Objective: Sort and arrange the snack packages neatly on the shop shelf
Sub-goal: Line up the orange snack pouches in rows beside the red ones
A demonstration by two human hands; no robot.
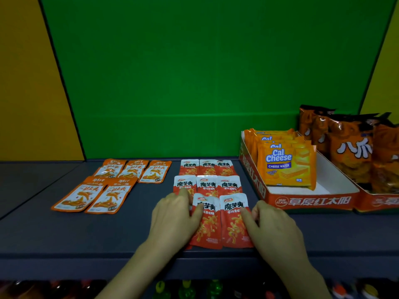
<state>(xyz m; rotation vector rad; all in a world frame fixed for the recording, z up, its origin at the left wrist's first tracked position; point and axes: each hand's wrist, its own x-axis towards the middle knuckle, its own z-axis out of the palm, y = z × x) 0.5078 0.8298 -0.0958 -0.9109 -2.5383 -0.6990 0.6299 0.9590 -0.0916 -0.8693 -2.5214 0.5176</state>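
Several red-and-white snack packets (208, 184) lie in rows on the dark grey shelf (54, 234). The two nearest packets (234, 223) sit side by side at the front. My left hand (174, 216) rests on the left front packet, fingers spread over its left edge and a packet behind. My right hand (274, 225) touches the right front packet with its forefinger laid along the right edge. Several orange-and-white packets (110, 190) lie in rows to the left, apart from both hands.
A red cardboard tray (311, 201) at the right holds Cal Cheese wafer packs (285, 167). Orange chip bags (349, 147) stand in a second tray further right. A green back panel rises behind. Bottles (187, 290) show on the shelf below the front edge.
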